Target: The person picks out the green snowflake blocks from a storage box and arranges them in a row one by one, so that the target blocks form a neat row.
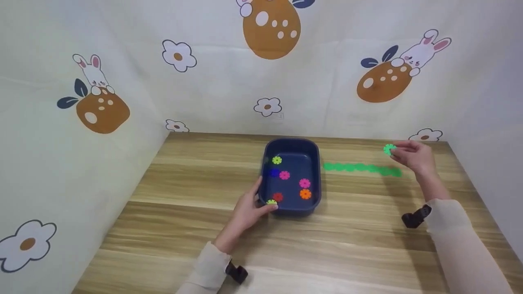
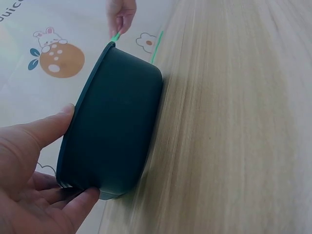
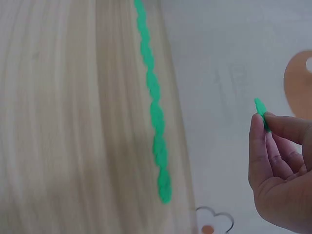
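A dark blue plastic basin [image 1: 297, 207] stands on the table, and my left hand [image 1: 245, 211] grips its near left corner. In the left wrist view, thumb and fingers wrap the rim of that basin [image 2: 112, 117]. Thumb and fingertips of my right hand [image 1: 417, 158] pinch a green notched plastic disc [image 1: 388, 149], raised above the table at the right. The right wrist view shows this disc [image 3: 260, 107] edge-on. Below it a row of overlapping green discs [image 1: 359, 168] lies from beside the basin to the right.
Inside the basin lie several loose discs, among them a pink disc [image 1: 305, 183], an orange disc [image 1: 305, 194] and a red disc [image 1: 278, 197]. The wooden table [image 1: 184, 183] meets a cloth backdrop [image 1: 220, 90] printed with rabbits and flowers at its back and sides.
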Demonstrator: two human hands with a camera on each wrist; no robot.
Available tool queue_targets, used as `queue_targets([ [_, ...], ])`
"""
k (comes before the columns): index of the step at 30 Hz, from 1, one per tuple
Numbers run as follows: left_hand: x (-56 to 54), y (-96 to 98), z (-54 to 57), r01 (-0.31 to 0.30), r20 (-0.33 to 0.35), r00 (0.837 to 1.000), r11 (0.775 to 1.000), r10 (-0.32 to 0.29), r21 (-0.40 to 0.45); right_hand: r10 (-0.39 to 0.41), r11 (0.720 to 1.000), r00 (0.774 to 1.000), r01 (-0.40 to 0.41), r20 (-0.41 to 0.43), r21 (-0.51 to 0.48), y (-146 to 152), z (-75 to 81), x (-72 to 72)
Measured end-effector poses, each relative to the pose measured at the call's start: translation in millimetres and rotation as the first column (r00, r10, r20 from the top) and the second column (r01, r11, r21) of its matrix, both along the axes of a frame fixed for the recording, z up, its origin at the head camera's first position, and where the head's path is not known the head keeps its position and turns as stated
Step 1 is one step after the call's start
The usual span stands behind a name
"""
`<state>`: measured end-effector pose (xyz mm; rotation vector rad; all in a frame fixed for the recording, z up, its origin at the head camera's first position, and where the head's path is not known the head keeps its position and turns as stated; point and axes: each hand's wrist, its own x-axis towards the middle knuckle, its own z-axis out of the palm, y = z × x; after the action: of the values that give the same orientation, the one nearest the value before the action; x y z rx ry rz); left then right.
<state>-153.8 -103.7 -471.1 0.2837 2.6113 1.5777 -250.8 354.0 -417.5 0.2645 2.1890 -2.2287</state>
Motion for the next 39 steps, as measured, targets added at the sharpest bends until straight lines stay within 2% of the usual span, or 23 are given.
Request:
queue_targets([
  [3,-1.1,0.4,-1.5,0.007,-0.029,1.000,1.000,-0.007,-0.004,-0.034,0.998,0.999,0.035,0.026,-0.050,15,-9.5,2.5],
  [5,-2.4,0.8,-2.1,0.012,-0.038,0.999,1.000,-0.012,-0.002,-0.058,0.997,0.997,0.060,0.044,-0.041,24,-16.8,4.1],
  [7,-3.0,1.1,-2.6,0.015,-0.034,0.999,1.000,-0.015,0.007,-0.083,0.995,0.995,0.079,0.063,0.056,34,-24.6,5.4],
  [9,-3.1,1.2,-2.4,0.014,-0.021,1.000,1.000,-0.013,0.008,-0.116,0.981,0.988,0.098,0.099,0.165,42,-31.8,6.6],
  [11,-3.0,1.2,-2.0,0.013,-0.011,1.000,1.000,-0.013,0.007,-0.140,0.967,0.979,0.103,0.147,0.233,50,-37.6,7.7],
  [16,-3.7,0.3,0.2,0.002,0.005,1.000,1.000,-0.002,-0.014,-0.182,0.957,0.950,0.112,0.252,0.267,61,-46.9,9.0],
  [19,-3.8,0.1,2.2,-0.010,0.009,1.000,0.999,0.010,-0.039,-0.206,0.923,0.945,0.101,0.256,0.371,62,-50.3,8.2],
  [23,-6.0,0.2,6.0,-0.024,0.005,1.000,0.994,0.025,-0.109,-0.216,0.859,0.942,0.058,0.258,0.508,59,-51.9,7.0],
  [29,-9.2,-0.8,22.6,-0.062,0.063,0.995,0.987,0.072,-0.150,-0.208,0.817,0.943,0.022,0.259,0.577,60,-53.0,13.6],
  [34,-14.4,-4.3,37.8,-0.040,0.015,0.999,0.994,0.042,-0.102,-0.176,0.741,0.956,-0.028,0.235,0.671,64,-54.7,15.7],
  [36,-19.0,-4.4,43.4,-0.026,-0.017,1.000,0.997,0.025,-0.071,-0.166,0.721,0.959,-0.040,0.229,0.691,64,-54.9,15.4],
  [39,-28.5,-3.0,54.2,-0.031,-0.051,0.998,0.998,0.028,-0.062,-0.170,0.742,0.962,-0.017,0.213,0.670,63,-51.9,14.9],
])
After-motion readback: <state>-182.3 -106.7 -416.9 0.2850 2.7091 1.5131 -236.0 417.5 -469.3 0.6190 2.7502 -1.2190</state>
